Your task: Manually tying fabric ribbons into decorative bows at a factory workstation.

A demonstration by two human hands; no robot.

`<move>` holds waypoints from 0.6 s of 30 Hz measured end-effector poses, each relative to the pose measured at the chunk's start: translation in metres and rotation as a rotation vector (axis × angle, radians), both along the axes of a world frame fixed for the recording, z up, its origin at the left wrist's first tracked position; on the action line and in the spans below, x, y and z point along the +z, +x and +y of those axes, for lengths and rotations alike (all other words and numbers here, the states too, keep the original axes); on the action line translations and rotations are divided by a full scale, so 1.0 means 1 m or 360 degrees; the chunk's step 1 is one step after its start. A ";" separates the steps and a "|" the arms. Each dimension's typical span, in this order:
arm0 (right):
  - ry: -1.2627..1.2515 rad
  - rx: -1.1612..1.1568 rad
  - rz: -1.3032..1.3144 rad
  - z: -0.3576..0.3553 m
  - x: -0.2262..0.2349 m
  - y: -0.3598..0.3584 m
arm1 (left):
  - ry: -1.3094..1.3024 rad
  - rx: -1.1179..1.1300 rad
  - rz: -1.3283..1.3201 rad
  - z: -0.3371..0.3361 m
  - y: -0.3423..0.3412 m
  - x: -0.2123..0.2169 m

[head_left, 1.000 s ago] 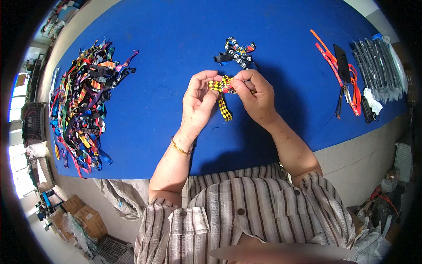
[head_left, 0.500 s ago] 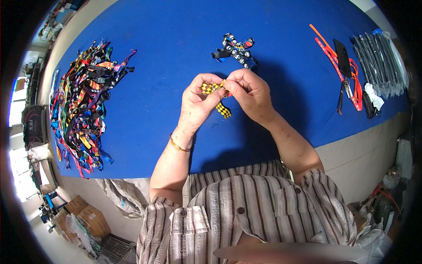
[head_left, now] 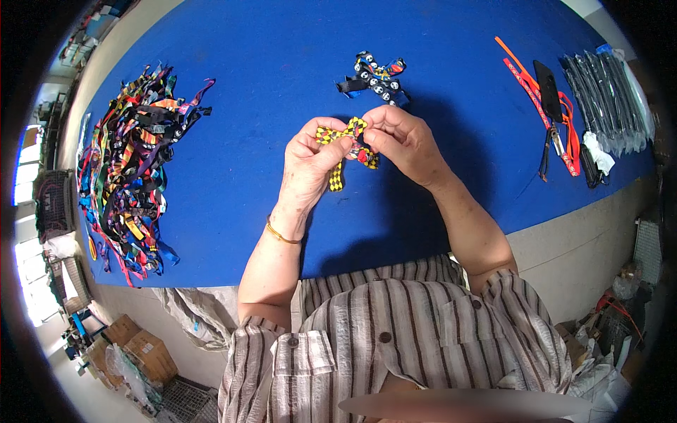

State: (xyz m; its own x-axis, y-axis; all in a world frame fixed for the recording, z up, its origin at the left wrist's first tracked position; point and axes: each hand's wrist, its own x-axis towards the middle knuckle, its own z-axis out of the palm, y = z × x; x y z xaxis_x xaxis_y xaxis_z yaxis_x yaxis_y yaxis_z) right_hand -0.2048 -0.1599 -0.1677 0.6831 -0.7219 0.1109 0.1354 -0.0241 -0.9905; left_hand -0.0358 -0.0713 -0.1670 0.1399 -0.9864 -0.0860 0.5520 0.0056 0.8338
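A yellow-and-black checkered ribbon strap (head_left: 336, 176) is folded into loops between my two hands, above the middle of the blue table. My left hand (head_left: 314, 149) pinches it between thumb and fingers from the left. From the right, my right hand (head_left: 403, 142) pinches the upper loop at its edge. One short tail hangs down beside the left thumb, and a bit of red shows in the folds. Just beyond my hands lies a small bundle of black straps with white round prints (head_left: 377, 76), some yellow and blue among them.
A large heap of multicoloured straps (head_left: 134, 169) covers the table's left side. At the right lie orange straps (head_left: 570, 134), a black flat object (head_left: 547, 92), a white crumpled piece (head_left: 598, 154) and a row of dark plastic-wrapped packs (head_left: 608, 102). Cardboard boxes (head_left: 149, 352) stand on the floor at lower left.
The checkered strap has been spread and turned, so more of its loops show. Its hanging tail has shifted left, and my right hand has moved slightly up and right.
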 end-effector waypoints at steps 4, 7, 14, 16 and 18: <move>0.0056 0.0043 0.0007 0.000 -0.001 0.000 | 0.0004 -0.0051 0.0026 -0.001 -0.001 -0.003; 0.0032 0.0078 -0.0009 -0.001 0.000 -0.001 | 0.0000 -0.0082 0.0074 -0.001 0.001 -0.006; -0.0022 0.0136 0.0045 -0.004 0.004 -0.005 | 0.0001 -0.0168 0.0186 -0.002 0.003 -0.006; -0.0056 0.0127 0.0057 -0.003 0.005 -0.005 | 0.0004 -0.0173 0.0179 -0.002 0.002 -0.006; -0.0091 0.0143 0.0007 -0.003 0.005 -0.005 | 0.0025 -0.0179 0.0160 -0.002 0.002 -0.007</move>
State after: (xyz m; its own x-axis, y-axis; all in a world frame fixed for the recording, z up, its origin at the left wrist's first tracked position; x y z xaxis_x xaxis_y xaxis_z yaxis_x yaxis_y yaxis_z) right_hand -0.2095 -0.1629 -0.1630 0.7453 -0.6502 0.1472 0.1354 -0.0686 -0.9884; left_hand -0.0337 -0.0733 -0.1743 0.0184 -0.9938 -0.1097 0.6291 -0.0737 0.7739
